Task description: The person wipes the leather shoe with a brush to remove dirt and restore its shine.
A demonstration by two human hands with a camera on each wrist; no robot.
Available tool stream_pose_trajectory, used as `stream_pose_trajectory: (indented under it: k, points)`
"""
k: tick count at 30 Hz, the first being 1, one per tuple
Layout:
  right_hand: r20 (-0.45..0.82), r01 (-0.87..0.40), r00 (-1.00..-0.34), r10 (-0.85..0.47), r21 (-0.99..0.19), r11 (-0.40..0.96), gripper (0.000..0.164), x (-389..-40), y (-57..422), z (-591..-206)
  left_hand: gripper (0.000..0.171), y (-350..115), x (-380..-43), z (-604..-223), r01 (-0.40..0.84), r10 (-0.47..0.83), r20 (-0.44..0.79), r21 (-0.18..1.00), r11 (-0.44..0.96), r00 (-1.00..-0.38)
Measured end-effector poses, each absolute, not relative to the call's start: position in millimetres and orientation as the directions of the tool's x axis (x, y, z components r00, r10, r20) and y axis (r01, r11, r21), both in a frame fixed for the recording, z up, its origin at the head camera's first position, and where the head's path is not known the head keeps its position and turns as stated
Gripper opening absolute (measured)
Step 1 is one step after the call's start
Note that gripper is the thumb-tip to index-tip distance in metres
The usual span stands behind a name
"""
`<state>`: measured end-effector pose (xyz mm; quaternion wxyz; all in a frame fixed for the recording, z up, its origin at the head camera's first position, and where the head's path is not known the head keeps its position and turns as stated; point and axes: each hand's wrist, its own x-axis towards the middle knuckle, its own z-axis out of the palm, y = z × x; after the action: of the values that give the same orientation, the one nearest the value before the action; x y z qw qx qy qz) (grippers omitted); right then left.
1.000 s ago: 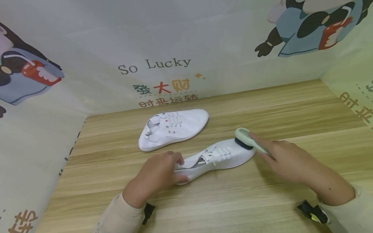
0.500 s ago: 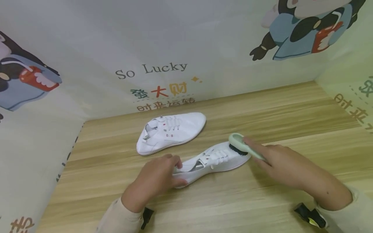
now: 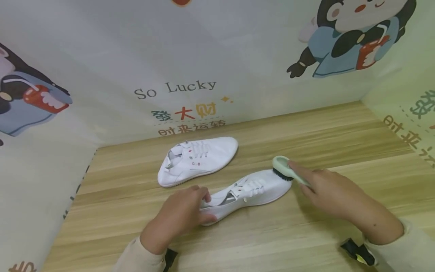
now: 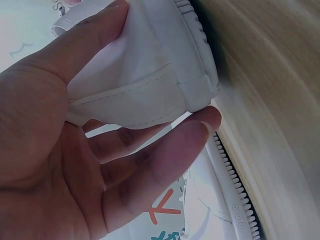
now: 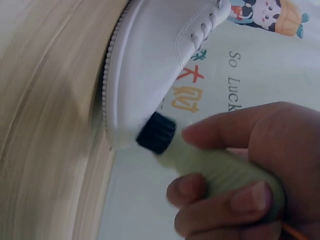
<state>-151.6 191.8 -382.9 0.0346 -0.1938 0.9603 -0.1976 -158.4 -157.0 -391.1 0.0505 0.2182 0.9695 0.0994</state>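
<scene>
Near shoe [image 3: 254,195], its long axis running left to right, is held heel-left by curled left fingers [image 3: 205,192], its toe touched by the brush [image 3: 287,171] gripped in the right fingers [image 3: 300,170].

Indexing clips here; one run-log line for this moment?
left hand: holds near shoe by heel | right hand: grips green brush, bristles at toe | far shoe: on table

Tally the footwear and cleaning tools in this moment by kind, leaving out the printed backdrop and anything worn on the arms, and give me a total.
White shoes: 2
Pale green brush with dark bristles: 1
Total: 3
</scene>
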Motion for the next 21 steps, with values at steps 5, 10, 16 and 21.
stream_pose_trajectory:
  k: [5,10,16,21]
  points:
    - [0.022,-0.392,-0.905,-0.425,-0.426,0.815,0.058,-147.5,185.4,-382.5,0.045,-158.1,-157.7,-392.5,0.428,0.444,-0.035,0.207,0.880,-0.895]
    - [-0.005,-0.357,-0.920,-0.393,-0.407,0.841,0.058,-148.6,188.5,-381.9,0.045,-158.1,-157.5,-392.3,0.434,0.448,-0.026,0.205,0.877,-0.894]
    - [-0.010,-0.330,-0.934,-0.357,-0.361,0.872,0.061,-152.8,194.5,-383.9,0.044,-158.6,-158.1,-393.9,0.427,0.442,-0.028,0.210,0.879,-0.897]
    - [0.009,-0.371,-0.914,-0.405,-0.418,0.829,0.060,-151.0,189.5,-384.1,0.044,-158.7,-157.7,-393.7,0.426,0.441,-0.028,0.212,0.880,-0.897]
